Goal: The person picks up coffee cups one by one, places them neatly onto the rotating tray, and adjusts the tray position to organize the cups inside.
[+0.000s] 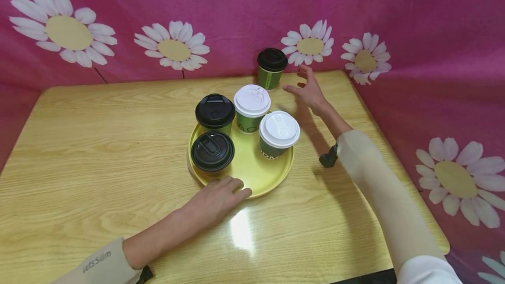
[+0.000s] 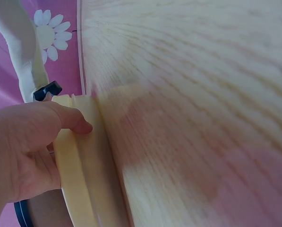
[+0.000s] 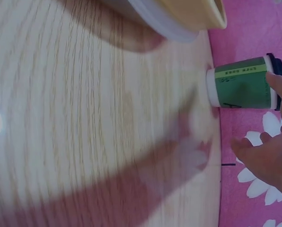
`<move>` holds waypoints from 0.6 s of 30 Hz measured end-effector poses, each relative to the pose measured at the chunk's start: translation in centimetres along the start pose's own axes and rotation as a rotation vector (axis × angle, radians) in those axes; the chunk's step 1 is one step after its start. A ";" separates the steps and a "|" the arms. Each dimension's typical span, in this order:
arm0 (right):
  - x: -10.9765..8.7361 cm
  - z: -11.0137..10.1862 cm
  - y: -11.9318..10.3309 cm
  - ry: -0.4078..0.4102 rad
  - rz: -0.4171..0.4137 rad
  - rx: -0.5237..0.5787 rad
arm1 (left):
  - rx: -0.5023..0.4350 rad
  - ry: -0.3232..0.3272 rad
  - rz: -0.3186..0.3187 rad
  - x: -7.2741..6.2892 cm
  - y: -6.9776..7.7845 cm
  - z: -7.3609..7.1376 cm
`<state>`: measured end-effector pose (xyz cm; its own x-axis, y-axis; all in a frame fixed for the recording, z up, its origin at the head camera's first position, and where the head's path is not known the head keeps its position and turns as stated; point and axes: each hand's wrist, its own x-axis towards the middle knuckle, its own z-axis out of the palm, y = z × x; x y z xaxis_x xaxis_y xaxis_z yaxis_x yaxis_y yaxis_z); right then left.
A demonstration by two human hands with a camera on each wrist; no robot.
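Observation:
A round yellow tray (image 1: pixel 252 179) holds two black-lidded cups, one behind (image 1: pixel 215 111) and one in front (image 1: pixel 213 151), plus two white-lidded cups, one at the back (image 1: pixel 252 104) and one at the right (image 1: pixel 279 135). My left hand (image 1: pixel 218 198) grips the tray's near rim; in the left wrist view the thumb (image 2: pixel 79 120) lies on its outer side. Beyond the tray stands a green paper cup (image 1: pixel 271 70) with a black lid, upright near the table's back edge. My right hand (image 1: pixel 309 91) reaches to its right, fingers spread and holding nothing.
The wooden table (image 1: pixel 110 152) meets a pink cloth (image 1: pixel 236 8) with daisies at the back and right. A dark object (image 1: pixel 367 277) shows at the bottom edge. Black wrist gear (image 1: pixel 328 157) hangs under the right sleeve.

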<state>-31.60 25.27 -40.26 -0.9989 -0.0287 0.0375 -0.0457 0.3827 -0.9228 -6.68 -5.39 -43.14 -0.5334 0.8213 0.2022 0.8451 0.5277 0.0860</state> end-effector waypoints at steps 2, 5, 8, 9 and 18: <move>0.2 0.1 0.3 -0.016 0.000 0.001 | -0.002 0.000 0.000 0.0 0.0 0.1; 0.6 0.1 0.7 -0.034 -0.010 0.004 | -0.008 -0.006 -0.001 0.0 0.0 -0.1; 1.0 0.2 1.0 -0.046 -0.012 0.004 | -0.010 -0.008 0.000 0.1 -0.1 0.0; 1.1 0.3 1.1 -0.051 -0.011 0.005 | -0.009 -0.008 0.001 0.1 -0.1 0.0; 1.9 1.6 0.8 -0.088 -0.069 0.038 | -0.003 0.002 0.002 0.0 0.0 0.0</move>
<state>-33.48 24.04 -41.60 -0.9884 -0.1354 0.0694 -0.1123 0.3416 -0.9331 -6.70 -5.37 -43.18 -0.5320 0.8218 0.2042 0.8461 0.5256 0.0890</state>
